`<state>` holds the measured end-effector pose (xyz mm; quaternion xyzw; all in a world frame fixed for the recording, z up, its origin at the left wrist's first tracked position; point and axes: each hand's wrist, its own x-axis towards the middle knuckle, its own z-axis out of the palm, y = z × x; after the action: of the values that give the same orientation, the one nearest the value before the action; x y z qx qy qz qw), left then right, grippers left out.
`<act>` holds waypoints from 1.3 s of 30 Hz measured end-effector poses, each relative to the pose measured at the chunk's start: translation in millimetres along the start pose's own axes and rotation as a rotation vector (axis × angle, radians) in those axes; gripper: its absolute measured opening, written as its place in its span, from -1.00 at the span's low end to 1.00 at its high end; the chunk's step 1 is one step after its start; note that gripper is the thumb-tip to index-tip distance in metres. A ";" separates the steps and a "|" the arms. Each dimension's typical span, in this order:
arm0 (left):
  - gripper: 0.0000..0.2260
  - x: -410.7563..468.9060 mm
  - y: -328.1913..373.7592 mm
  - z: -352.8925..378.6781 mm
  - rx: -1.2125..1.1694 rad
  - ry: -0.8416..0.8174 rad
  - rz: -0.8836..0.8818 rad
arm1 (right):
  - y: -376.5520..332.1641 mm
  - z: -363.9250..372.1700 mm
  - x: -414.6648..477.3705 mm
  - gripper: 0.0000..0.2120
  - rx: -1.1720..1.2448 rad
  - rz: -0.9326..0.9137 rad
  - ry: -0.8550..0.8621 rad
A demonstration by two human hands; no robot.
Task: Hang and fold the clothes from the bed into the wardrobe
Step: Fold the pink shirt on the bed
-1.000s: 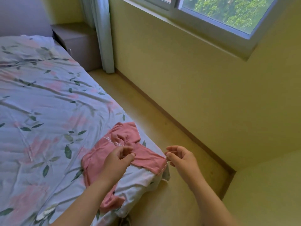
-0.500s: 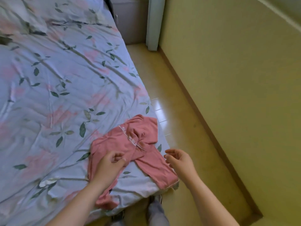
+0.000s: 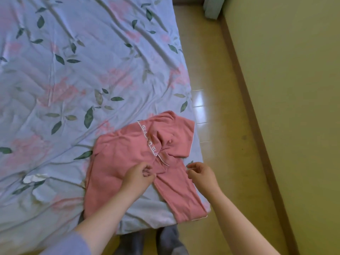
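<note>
A pink garment (image 3: 117, 162) with white piping and white lettering lies crumpled at the near right corner of the bed (image 3: 73, 80). One end of it reaches the mattress edge. My left hand (image 3: 138, 175) rests on the garment's middle, its fingers pinching a fold of the pink cloth. Just to the right, my right hand (image 3: 201, 174) hovers beside the garment with fingers curled and apart, holding nothing. The wardrobe is out of view.
The bed carries a pale blue sheet printed with pink flowers and green leaves. A strip of glossy tan floor (image 3: 220, 107) runs between the bed and a yellow wall (image 3: 294, 89). A curtain's foot (image 3: 211, 8) hangs at the top. My feet (image 3: 165, 240) stand by the bed's corner.
The view has tilted down, away from the window and onto the bed. My left hand stays on the pink garment, which now lies spread flatter. My right hand remains beside it.
</note>
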<state>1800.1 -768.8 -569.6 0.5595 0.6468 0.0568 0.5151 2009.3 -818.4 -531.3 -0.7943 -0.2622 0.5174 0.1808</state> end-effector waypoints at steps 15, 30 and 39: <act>-0.69 112.2 -8.0 75.5 1.000 -0.107 0.454 | 61.2 16.0 59.3 -0.82 0.024 0.047 0.019; -0.96 14.8 96.8 -46.2 0.430 0.129 0.645 | -15.5 -6.4 -11.2 -0.82 0.150 -0.078 0.073; -0.94 -74.5 224.8 -149.1 0.314 0.345 0.835 | -111.9 -53.1 -105.3 -0.85 0.277 -0.277 0.134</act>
<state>1829.1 -669.5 -309.6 0.8251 0.4436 0.2525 0.2424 1997.8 -793.7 -371.0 -0.7507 -0.2828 0.4648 0.3747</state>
